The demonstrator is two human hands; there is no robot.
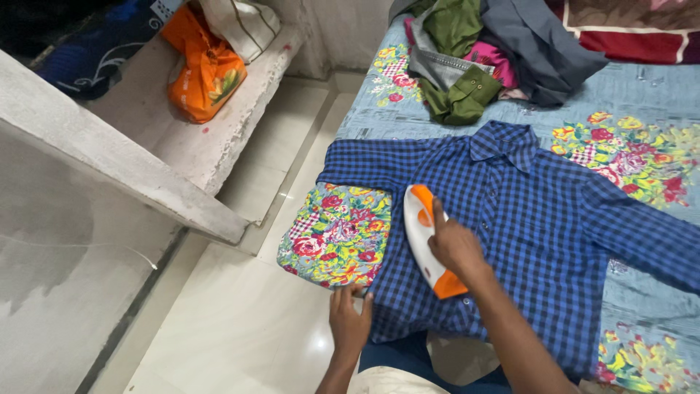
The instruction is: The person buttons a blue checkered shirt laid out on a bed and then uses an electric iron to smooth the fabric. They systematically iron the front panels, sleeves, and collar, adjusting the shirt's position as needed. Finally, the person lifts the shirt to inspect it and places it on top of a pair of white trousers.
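A blue checked shirt (pixel 539 219) lies spread flat on a bed covered with a blue floral sheet (pixel 642 95), collar toward the far side and sleeves out to both sides. My right hand (pixel 456 244) grips the handle of a white and orange iron (pixel 421 226), which rests on the shirt's left front panel. My left hand (pixel 348 317) presses its fingers on the shirt's lower left hem at the bed's edge.
A heap of clothes (pixel 474 51) in green, grey, pink and dark blue sits at the head of the bed. An orange bag (pixel 204 69) and a striped bag (pixel 244 25) rest on a concrete shelf (pixel 109 157) to the left. White tiled floor (pixel 240 321) lies between.
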